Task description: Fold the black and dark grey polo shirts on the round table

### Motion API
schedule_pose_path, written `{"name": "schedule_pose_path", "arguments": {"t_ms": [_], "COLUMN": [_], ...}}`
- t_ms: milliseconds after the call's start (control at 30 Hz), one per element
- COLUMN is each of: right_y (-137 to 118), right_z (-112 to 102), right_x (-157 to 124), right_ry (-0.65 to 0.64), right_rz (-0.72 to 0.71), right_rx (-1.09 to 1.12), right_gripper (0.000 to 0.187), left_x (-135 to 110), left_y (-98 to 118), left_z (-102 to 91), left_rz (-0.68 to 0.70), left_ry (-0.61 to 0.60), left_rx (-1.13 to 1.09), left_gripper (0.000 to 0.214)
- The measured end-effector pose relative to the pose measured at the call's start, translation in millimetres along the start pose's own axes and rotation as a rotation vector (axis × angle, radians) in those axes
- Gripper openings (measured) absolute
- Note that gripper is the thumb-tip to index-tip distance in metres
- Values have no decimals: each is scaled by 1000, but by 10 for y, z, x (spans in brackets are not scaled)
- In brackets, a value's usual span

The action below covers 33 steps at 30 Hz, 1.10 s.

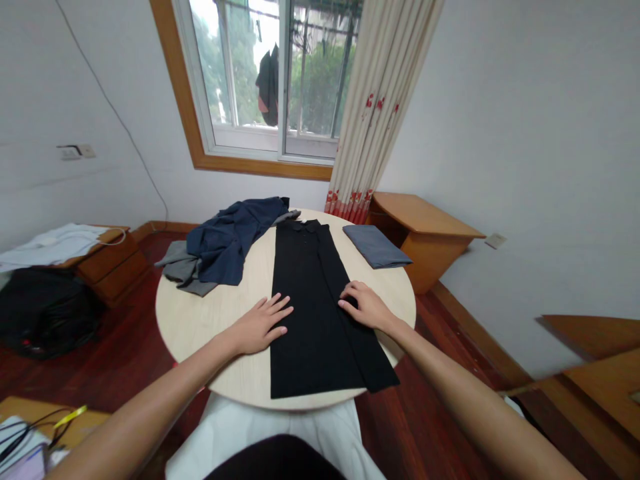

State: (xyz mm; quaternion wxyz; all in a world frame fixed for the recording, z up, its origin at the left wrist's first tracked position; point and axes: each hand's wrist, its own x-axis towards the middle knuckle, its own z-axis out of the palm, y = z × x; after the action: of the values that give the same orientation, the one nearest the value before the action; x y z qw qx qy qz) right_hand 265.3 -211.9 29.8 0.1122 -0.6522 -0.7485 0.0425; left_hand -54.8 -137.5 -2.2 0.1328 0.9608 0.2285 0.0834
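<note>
A black long-sleeved shirt (305, 313) with a collar and small buttons lies on a round pale table (240, 380). Its left side is folded into a straight edge, and one sleeve runs down the right side, with the cuff reaching past the table's front edge. My left hand (260, 325) rests flat on that left edge, fingers spread, partly on the tabletop. On the sleeve at the right lies my right hand (365, 305), its fingers loosely bent and the thumb apart from them.
A folded grey-blue garment (377, 245) lies at the table's back right. Rumpled navy and grey clothes (230, 240) are heaped at the back left. Beyond stand a wooden desk (425, 223), a curtain (370, 113) and a window. A black bag (47, 310) sits at far left.
</note>
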Motion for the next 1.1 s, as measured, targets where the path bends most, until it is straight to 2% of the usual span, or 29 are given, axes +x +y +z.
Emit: {"name": "schedule_pose_path", "arguments": {"t_ms": [133,267,433,600,700,767,867,933,1033,1100], "right_y": [-341,-587,-640,-661,-573,-417,-91,105,276,316], "right_z": [-165,-215,-303,-256,-228,-255,-323,-337,-278,-210], "right_x": [-258,-286,-124,-24,-24,-32,-61,-106,-219,-310], "right_ry": [-219,-334,-373,-365,-469,-488,-309,-200,-183,-171], "right_rz": [94,194,259,273,226,178,66,-14,-129,-216], "right_rx": [-148,-275,-209,-93,-35,75,115,53,51,102], "right_gripper": [40,33,33,31,24,24,22,31,50,55], "left_x": [-201,-403,-572,-617,-630,-637,-632,-608,-535,-478], "left_y": [374,668,738,755,737,685,558,470,369,322], "left_z": [-93,-165,-143,-118,-149,-179,-218,-224,-191,-146], "left_rz": [112,221,160,184,182,195,184,132,67,65], "left_ry": [12,-7,63,120,82,59,108,144,127,118], "left_rx": [-174,-317,-330,-378,-389,-407,-370,-279,-162,-154], "left_gripper": [49,46,19,19,15,14,22,29,28,22]}}
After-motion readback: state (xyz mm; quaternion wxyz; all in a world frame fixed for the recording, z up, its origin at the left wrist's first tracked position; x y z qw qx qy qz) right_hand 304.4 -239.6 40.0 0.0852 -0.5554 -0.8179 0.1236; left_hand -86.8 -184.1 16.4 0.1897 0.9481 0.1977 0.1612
